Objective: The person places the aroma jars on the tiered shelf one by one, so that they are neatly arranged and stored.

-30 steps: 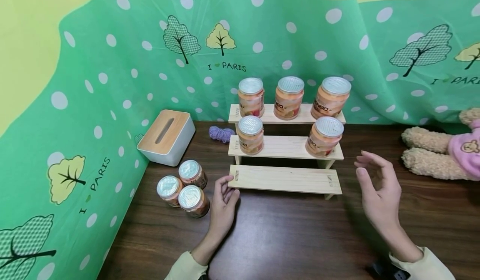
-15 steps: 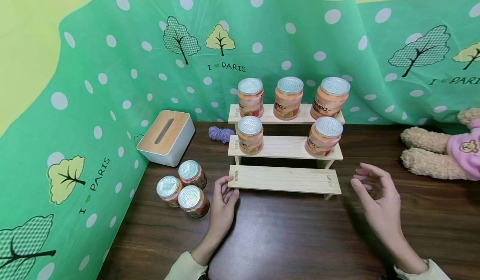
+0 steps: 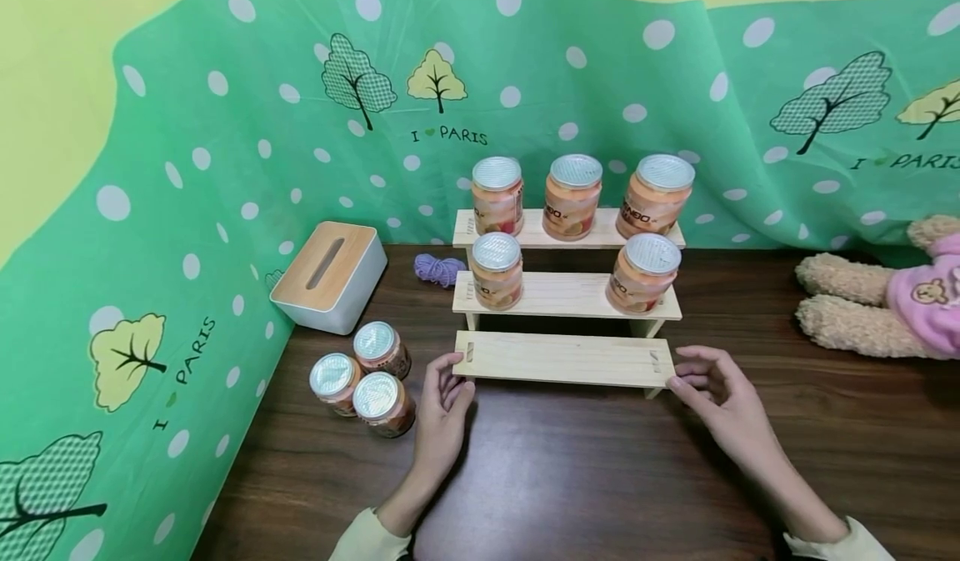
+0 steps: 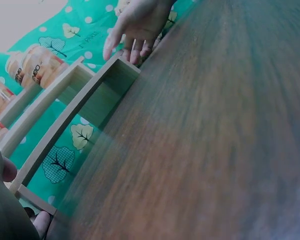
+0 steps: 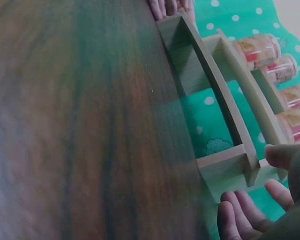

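Note:
A three-tier wooden shelf (image 3: 562, 356) stands on the dark table, its lowest board bare. My left hand (image 3: 441, 415) grips the left end of that board, index finger at the edge and thumb by the front corner. At the opposite end, my right hand (image 3: 723, 398) has its thumb at the corner, fingers loosely bent; in the right wrist view these fingers (image 5: 240, 212) look apart from the shelf's leg. Orange-labelled jars with silver lids, such as one jar (image 3: 497, 271) at the left and another jar (image 3: 642, 273) at the right, stand on the middle board.
Three jars share the top board, including a centre jar (image 3: 572, 197). More jars (image 3: 383, 404) cluster left of my left hand. Behind them are a wood-topped tissue box (image 3: 330, 277) and purple yarn (image 3: 439, 270). A plush toy (image 3: 862, 326) lies at the right; a green cloth (image 3: 262, 127) hangs behind.
My right hand has moved left and come up to the right end of the lowest board. The left hand has stayed at its end. Jars and shelf look unmoved.

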Tool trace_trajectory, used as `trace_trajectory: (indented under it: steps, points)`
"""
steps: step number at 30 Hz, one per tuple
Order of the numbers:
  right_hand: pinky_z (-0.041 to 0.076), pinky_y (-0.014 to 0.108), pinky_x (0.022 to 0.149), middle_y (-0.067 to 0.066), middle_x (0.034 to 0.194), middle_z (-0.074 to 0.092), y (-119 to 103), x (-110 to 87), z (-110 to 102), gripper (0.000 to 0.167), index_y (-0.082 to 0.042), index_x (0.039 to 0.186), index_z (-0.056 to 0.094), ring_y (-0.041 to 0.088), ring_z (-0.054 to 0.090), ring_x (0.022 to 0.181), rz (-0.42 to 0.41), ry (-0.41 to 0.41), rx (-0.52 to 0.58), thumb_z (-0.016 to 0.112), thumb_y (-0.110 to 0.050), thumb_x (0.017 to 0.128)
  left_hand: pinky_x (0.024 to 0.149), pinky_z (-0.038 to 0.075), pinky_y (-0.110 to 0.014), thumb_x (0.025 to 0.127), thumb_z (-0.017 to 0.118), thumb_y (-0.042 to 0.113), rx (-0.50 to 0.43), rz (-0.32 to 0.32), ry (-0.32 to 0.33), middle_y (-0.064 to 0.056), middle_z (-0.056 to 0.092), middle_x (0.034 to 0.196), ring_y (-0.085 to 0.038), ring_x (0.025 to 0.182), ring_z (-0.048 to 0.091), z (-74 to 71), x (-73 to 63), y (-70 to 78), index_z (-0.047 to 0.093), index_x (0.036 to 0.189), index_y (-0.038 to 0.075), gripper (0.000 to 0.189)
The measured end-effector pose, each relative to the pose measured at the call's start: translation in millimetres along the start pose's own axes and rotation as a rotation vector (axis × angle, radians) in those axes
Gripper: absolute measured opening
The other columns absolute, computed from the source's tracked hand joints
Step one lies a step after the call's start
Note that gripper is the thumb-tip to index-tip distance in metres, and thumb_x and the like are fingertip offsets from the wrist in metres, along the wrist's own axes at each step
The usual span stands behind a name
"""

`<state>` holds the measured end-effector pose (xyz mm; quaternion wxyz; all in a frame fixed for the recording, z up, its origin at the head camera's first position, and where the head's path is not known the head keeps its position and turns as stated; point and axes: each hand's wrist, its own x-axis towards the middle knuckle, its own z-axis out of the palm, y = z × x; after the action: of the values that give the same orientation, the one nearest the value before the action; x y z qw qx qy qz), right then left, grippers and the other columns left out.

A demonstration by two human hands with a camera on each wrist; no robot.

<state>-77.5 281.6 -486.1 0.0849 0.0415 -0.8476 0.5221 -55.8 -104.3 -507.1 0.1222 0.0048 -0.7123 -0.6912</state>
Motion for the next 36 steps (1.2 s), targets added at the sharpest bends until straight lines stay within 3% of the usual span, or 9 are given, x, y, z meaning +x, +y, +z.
trace_trajectory:
  steps: [3, 7, 10, 15, 22, 26, 30, 33, 36]
  points:
    - [0.057, 0.015, 0.075, -0.015, 0.112, 0.070, 1.5, 0.4, 1.4, 0.037, 0.003, 0.140, 0.062, -0.001, 0.067, 0.100, -0.001, -0.028, 0.021, 0.074, 0.000, 0.105, 0.110, 0.053, -0.021, 0.105, 0.067, -0.001, 0.021, 0.057, 0.007, -0.019, 0.066, 0.148, -0.019, 0.134, 0.064, -2.1, 1.0, -12.7, 0.058, 0.144, 0.001, 0.041]
    - [0.057, 0.015, 0.076, -0.005, 0.108, 0.073, 2.5, 2.2, 3.2, 0.022, 0.005, 0.128, 0.068, 0.002, 0.068, 0.095, -0.010, -0.028, 0.056, 0.072, -0.001, 0.106, 0.108, 0.055, -0.022, 0.105, 0.068, 0.001, 0.032, 0.118, 0.003, -0.016, 0.067, 0.147, -0.015, 0.132, 0.065, -4.5, 2.7, -30.5, 0.059, 0.146, 0.005, 0.042]
    - [0.056, 0.016, 0.072, 0.000, 0.100, 0.074, 3.4, 4.7, 4.9, 0.016, 0.005, 0.120, 0.071, 0.005, 0.069, 0.088, -0.006, -0.029, 0.063, 0.073, -0.002, 0.106, 0.108, 0.056, -0.025, 0.105, 0.069, 0.002, 0.014, 0.098, -0.010, -0.013, 0.066, 0.148, -0.019, 0.132, 0.065, -5.3, 2.3, -35.7, 0.059, 0.147, 0.009, 0.043]
    - [0.057, 0.020, 0.066, -0.004, 0.092, 0.074, 4.6, 7.2, 6.1, 0.015, 0.007, 0.118, 0.071, 0.007, 0.070, 0.081, 0.018, -0.039, 0.101, 0.074, -0.002, 0.106, 0.111, 0.056, -0.031, 0.104, 0.073, 0.004, 0.031, 0.003, -0.015, -0.001, 0.061, 0.153, -0.023, 0.136, 0.064, -4.3, -0.5, -36.7, 0.059, 0.147, 0.022, 0.049]
    - [0.058, 0.021, 0.066, -0.003, 0.090, 0.075, 4.3, 7.1, 5.0, 0.015, 0.008, 0.118, 0.069, 0.010, 0.072, 0.079, 0.030, -0.054, 0.149, 0.072, 0.001, 0.106, 0.112, 0.056, -0.033, 0.105, 0.076, 0.011, 0.052, -0.018, -0.015, -0.001, 0.056, 0.157, -0.026, 0.140, 0.061, -4.3, -5.3, -40.3, 0.056, 0.151, 0.023, 0.051]
    - [0.057, 0.021, 0.065, -0.003, 0.089, 0.076, 3.7, 6.8, 4.9, 0.015, 0.008, 0.118, 0.069, 0.010, 0.072, 0.079, 0.043, -0.054, 0.179, 0.073, 0.001, 0.105, 0.111, 0.055, -0.032, 0.107, 0.073, 0.013, 0.118, 0.051, -0.007, -0.008, 0.054, 0.159, -0.028, 0.140, 0.061, -2.8, -11.0, -23.6, 0.054, 0.154, 0.019, 0.051]
    - [0.058, 0.021, 0.066, -0.001, 0.089, 0.076, 4.7, 6.7, 5.2, 0.015, 0.009, 0.117, 0.069, 0.011, 0.073, 0.078, 0.053, -0.056, 0.225, 0.073, 0.003, 0.104, 0.112, 0.055, -0.039, 0.106, 0.069, 0.009, 0.159, 0.113, -0.005, -0.020, 0.050, 0.161, -0.038, 0.141, 0.057, 1.2, -17.4, 12.6, 0.052, 0.155, 0.008, 0.052]
    - [0.059, 0.020, 0.067, -0.001, 0.089, 0.076, 5.5, 6.4, 5.5, 0.015, 0.009, 0.117, 0.069, 0.011, 0.073, 0.079, 0.051, -0.058, 0.242, 0.073, 0.004, 0.104, 0.115, 0.053, -0.047, 0.104, 0.070, 0.007, 0.180, 0.090, -0.004, -0.022, 0.049, 0.161, -0.041, 0.143, 0.055, 3.6, -21.0, 33.9, 0.052, 0.154, 0.005, 0.053]
    - [0.059, 0.020, 0.067, -0.001, 0.090, 0.076, 5.4, 6.3, 5.3, 0.015, 0.009, 0.118, 0.069, 0.011, 0.073, 0.079, 0.050, -0.061, 0.237, 0.073, 0.003, 0.105, 0.117, 0.049, -0.058, 0.103, 0.071, 0.004, 0.196, 0.058, -0.003, -0.023, 0.048, 0.163, -0.041, 0.145, 0.053, 4.6, -23.4, 44.1, 0.052, 0.153, 0.005, 0.054]
